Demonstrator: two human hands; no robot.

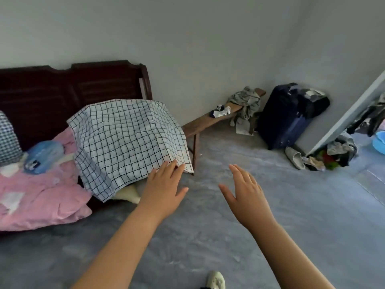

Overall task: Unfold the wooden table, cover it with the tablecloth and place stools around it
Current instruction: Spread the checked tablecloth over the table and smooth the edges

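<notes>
Tablecloth [129, 140], checked, draped over a boxy shape beside pink bedding [41, 197]; left hand [164, 190] flat-fingered, tips at its lower corner, holding nothing; right hand [245, 197] spread, empty, above floor [302, 215]

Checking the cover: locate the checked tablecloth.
Head view, left of centre: the checked tablecloth drapes something hidden, between the pink quilt and the wooden bench, left hand at its near corner.

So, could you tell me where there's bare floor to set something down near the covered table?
The grey floor between the tablecloth, the bench and the suitcase is bare. Crowded: pink bedding left of the cloth; clothes and a shoe by the door.
</notes>
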